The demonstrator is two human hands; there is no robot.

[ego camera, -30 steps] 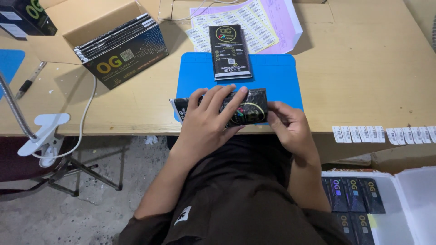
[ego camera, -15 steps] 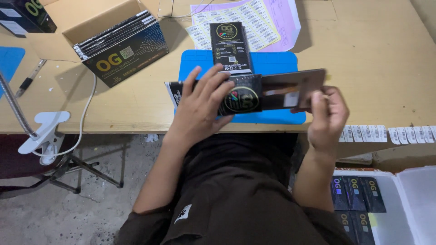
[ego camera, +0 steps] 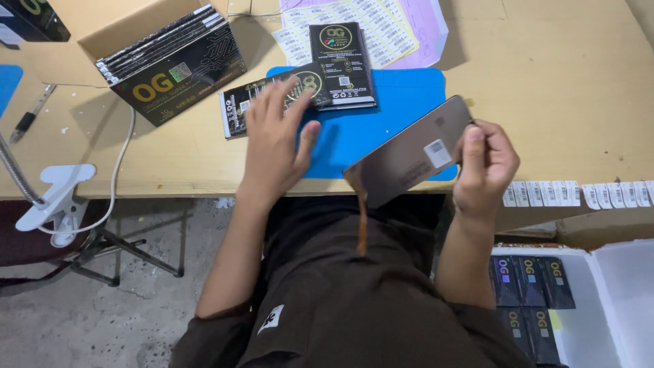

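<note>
At the near edge of a wooden table [ego camera: 565, 102], the right hand [ego camera: 485, 167] pinches a glossy dark panel [ego camera: 409, 153], tilted above a blue mat [ego camera: 381, 123]. Farther left, the left hand [ego camera: 276, 140] lies flat, fingers spread, on a black packet [ego camera: 245, 105]. Beyond it rests another black packet [ego camera: 340, 65].

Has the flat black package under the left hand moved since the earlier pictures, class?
Yes. The flat black package under the left hand has slid off the blue mat, leftward and away from the table's near edge.
</note>
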